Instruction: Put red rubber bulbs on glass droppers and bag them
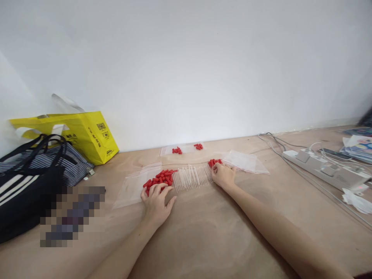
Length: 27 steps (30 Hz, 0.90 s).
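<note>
My left hand point(157, 199) rests palm down with its fingers apart on the near edge of a pile of small red plastic pieces point(162, 176). Beneath that pile lies a clear zip bag point(130, 190). To its right, thin pale sticks point(192, 176) lie side by side in a row. At the row's right end, my right hand point(223, 175) has thumb and fingertips closed together; whatever is in the pinch is hidden. Several red pieces point(214, 162) sit just beyond those fingertips. Another clear zip bag point(245, 161) lies beside the right hand.
Toward the wall, a bag with sticks bears two small red clusters point(177, 150). A yellow shopping bag point(99, 135) and a black bag point(31, 186) stand at left, near a blurred-out object point(72, 217). At right are a white power strip point(325, 168), cables, a phone point(335, 154) and papers.
</note>
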Each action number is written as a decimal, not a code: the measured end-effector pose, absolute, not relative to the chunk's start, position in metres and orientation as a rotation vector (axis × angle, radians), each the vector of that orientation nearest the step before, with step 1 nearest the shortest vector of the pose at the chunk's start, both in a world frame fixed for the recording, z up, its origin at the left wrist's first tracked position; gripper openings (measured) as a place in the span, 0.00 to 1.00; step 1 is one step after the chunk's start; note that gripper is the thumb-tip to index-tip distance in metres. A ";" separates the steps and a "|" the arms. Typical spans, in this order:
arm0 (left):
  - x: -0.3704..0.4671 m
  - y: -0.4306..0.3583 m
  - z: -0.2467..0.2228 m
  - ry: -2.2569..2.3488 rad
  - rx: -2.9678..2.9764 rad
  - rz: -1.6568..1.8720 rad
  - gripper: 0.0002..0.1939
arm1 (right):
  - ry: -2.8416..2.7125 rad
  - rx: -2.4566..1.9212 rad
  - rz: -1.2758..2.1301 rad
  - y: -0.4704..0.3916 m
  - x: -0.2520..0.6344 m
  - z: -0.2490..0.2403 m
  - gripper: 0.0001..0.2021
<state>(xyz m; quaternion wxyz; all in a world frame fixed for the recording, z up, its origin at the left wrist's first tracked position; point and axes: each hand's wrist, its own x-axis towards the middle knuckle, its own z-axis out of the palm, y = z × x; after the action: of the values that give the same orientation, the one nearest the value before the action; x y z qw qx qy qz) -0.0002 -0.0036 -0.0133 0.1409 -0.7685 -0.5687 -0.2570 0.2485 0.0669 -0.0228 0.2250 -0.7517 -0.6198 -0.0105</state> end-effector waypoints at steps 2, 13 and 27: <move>-0.002 -0.003 -0.012 -1.668 -2.186 -0.734 0.10 | -1.723 -2.070 -0.034 0.066 0.248 -0.021 0.11; -0.011 0.005 -0.009 -1.775 -2.028 -0.698 0.08 | -1.814 -2.210 0.083 0.070 0.238 -0.004 0.12; -0.003 0.031 -0.015 -1.490 -2.054 -0.636 0.08 | -1.907 -1.991 0.065 0.051 0.236 0.002 0.11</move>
<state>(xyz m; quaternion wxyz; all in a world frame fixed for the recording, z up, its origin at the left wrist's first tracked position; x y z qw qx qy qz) -0.0031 0.0313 -0.0150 0.2595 -0.7583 -0.5501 -0.2348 0.2362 0.0506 0.0022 0.1908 -0.7088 -0.6787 0.0230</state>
